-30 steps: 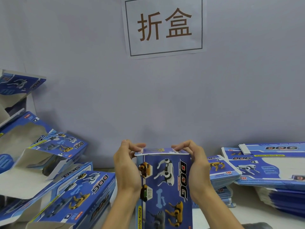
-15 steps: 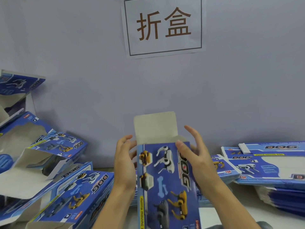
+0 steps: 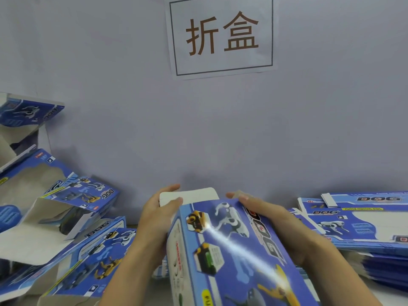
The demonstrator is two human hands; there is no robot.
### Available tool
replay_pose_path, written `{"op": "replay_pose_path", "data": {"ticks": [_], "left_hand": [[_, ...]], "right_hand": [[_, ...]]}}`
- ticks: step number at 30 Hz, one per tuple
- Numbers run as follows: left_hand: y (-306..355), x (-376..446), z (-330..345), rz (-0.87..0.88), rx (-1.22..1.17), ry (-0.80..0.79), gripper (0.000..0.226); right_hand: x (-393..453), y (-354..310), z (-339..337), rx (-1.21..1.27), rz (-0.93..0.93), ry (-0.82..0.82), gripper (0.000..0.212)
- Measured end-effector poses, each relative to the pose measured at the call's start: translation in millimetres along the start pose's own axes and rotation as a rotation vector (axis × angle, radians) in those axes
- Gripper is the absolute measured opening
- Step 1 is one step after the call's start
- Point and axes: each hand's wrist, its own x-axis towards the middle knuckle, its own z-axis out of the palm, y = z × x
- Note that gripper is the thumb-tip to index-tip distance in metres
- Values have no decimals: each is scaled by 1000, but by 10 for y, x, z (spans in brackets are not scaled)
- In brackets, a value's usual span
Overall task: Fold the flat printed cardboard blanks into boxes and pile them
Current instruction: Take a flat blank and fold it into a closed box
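Note:
I hold a blue printed dog box (image 3: 229,250) in front of me, its far end pointing at the wall and tilted to the right. Its plain white end flap (image 3: 196,195) stands open at the far end. My left hand (image 3: 157,219) grips the box's left side near that end, thumb and fingers pinching the flap's left edge. My right hand (image 3: 276,224) lies along the box's right edge with fingers curled over the top corner.
Folded blue boxes (image 3: 84,246) lie piled on the left, some leaning with open flaps. A stack of flat printed blanks (image 3: 362,224) sits on the right. A grey wall with a paper sign (image 3: 220,36) stands close behind.
The end flap, closed a second ago, sprang open and is now lower. The box has swung nearer to me and tilted right. My left hand moved up onto the flap.

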Motion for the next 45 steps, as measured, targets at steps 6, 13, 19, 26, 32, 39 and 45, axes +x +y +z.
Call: {"op": "replay_pose_path", "data": {"ticks": [6, 13, 19, 26, 32, 39, 45], "left_hand": [[135, 12, 68, -52, 109, -109, 17], [10, -224, 291, -58, 107, -213, 12], [35, -211, 277, 1, 106, -216, 10], [79, -212, 274, 57, 105, -238, 11], [35, -199, 242, 7, 71, -268, 4], [-1, -189, 234, -78, -38, -449, 51], [113, -182, 136, -65, 223, -655, 80]], "right_hand": [[119, 29, -98, -22, 38, 11, 53], [155, 26, -124, -408, -98, 320, 13], [137, 23, -73, -346, -175, 267, 21], [131, -4, -63, -328, -225, 250, 14], [118, -10, -76, -341, -198, 273, 14], [2, -41, -199, -31, -322, 599, 13], [-50, -43, -316, 111, -419, 933, 10]]}}
